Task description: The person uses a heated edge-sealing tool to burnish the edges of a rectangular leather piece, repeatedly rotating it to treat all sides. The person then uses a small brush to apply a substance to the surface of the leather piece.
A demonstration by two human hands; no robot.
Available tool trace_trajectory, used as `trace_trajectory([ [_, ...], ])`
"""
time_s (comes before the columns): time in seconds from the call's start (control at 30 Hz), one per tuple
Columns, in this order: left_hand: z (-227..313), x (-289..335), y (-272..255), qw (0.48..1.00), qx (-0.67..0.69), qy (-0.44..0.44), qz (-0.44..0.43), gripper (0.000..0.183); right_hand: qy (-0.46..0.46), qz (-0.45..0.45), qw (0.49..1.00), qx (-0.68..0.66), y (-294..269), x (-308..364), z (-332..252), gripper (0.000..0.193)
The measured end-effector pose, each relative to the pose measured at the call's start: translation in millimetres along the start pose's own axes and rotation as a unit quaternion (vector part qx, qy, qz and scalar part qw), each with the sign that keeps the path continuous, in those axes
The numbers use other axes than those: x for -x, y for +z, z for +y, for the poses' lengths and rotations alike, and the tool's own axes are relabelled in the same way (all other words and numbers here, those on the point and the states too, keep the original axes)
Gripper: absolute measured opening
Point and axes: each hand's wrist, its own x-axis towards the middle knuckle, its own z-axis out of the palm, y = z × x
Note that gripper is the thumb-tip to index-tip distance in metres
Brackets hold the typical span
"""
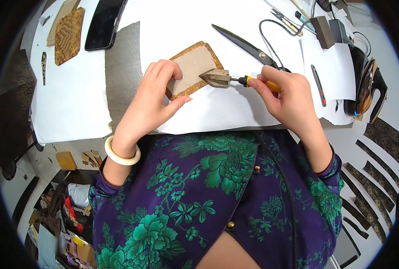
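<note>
A small cardboard panel [191, 65] lies on white paper, its edges wrapped in gold-brown patterned fabric. My left hand [157, 87] holds it at the left side, fingers curled onto the card and thumb on the lower fabric edge. In my right hand [289, 92] is a small hand iron [216, 78] with a yellow handle and a pointed, arrowhead-shaped metal head. Its head is over the panel's right part, tip toward the middle; whether it touches the card I cannot tell. My right fingers wrap the handle and hide part of it.
Large black scissors [242, 42] lie behind the iron. A utility knife [318, 85] is at the right, near a black clothes iron [369, 87]. A phone [104, 24], a grey strip [124, 71] and a patterned fabric piece [68, 38] lie at the left. Fabric strips [372, 193] hang or lie lower right.
</note>
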Motion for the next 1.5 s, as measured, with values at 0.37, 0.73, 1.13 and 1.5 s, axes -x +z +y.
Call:
trace_trajectory([
  [0.37,2.1,-1.2,-4.4,0.999,-0.030,-0.023,-0.009,0.048,-0.025,0.002,1.000,0.004,-5.5,-7.5,7.7,0.029],
  [0.73,5.4,1.0,-7.8,0.992,0.004,-0.055,0.110,0.051,0.045,0.072,0.972,-0.218,-0.1,-9.5,35.2,0.029],
  [1.13,38.4,-9.5,-2.9,0.971,0.034,0.063,0.230,0.016,0.154,0.165,0.778,-0.587,21.7,-7.9,14.9,0.027],
  [1.5,57.3,20.4,-15.9,0.943,-0.075,0.200,0.255,0.018,0.166,0.275,0.775,-0.545,-6.8,11.7,36.4,0.041],
])
